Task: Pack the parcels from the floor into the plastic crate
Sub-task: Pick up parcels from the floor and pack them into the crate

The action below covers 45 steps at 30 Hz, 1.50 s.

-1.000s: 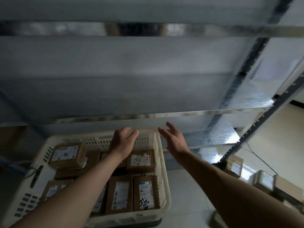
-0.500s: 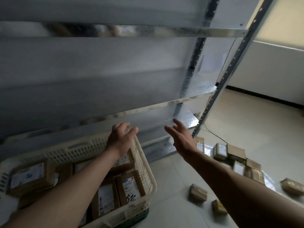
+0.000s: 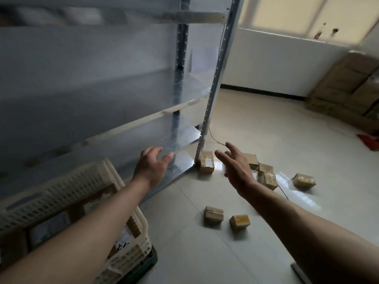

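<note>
The cream plastic crate [image 3: 67,187] sits at the lower left with several brown parcels inside, partly hidden by my left forearm. Loose cardboard parcels lie on the pale floor: one by the shelf post [image 3: 206,165], a cluster [image 3: 266,175] behind my right hand, one alone to the right [image 3: 304,181], and two nearer ones [image 3: 213,214] [image 3: 240,221]. My left hand [image 3: 152,167] hovers with relaxed fingers, holding nothing, in front of the shelf. With spread fingers and nothing in it, my right hand [image 3: 235,167] hangs in the air above the floor parcels.
A metal shelf rack [image 3: 213,87] stands on the left, its post reaching the floor by the parcels. A thin cable [image 3: 215,140] runs across the floor. Large cardboard boxes [image 3: 348,87] are stacked at the far right, with a red object [image 3: 369,141] near them.
The view has swung right, away from the crate toward the floor parcels. Both hands moved right with it, still holding nothing.
</note>
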{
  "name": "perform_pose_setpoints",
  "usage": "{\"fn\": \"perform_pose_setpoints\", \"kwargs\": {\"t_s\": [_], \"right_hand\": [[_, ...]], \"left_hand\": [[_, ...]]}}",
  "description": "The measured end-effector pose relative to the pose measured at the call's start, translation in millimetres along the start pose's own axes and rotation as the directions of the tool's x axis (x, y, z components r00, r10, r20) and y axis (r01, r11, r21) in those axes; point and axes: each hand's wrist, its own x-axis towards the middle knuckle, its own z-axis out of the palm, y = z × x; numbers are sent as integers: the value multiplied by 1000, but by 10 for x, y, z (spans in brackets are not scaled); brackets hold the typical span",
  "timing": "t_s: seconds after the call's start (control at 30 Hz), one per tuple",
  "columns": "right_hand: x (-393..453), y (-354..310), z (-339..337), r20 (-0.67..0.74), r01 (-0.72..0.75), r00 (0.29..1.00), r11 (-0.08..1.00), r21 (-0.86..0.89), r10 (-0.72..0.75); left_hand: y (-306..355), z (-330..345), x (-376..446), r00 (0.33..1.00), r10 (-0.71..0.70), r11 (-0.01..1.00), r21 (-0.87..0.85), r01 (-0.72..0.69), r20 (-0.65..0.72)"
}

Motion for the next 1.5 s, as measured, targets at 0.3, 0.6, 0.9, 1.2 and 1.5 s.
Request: {"fn": "perform_pose_setpoints", "kwargs": {"t_s": [0.3,0.6,0.9,1.2,1.5], "right_hand": [[132,730,-1655,-149,-80,985,994,76,90],[238,1406,-3287,-270,-156,945,979,134,188],[345,2129,-4379,-393,-230,870,949,214,299],[659,2883,-5145,-508,-362,721,881,305,472],[928,3462,-5682,-567,-435,554,793,427,609]], "left_hand": [[1013,1489,95,984,100,988,101,-116,149],[2021,2977,66,950,173,970,123,-210,259],[2635,4242,171,881,202,952,126,-280,429],[3010,5717,655,756,177,950,92,-299,630],[3345,6925,947,613,170,923,93,-374,772]]}}
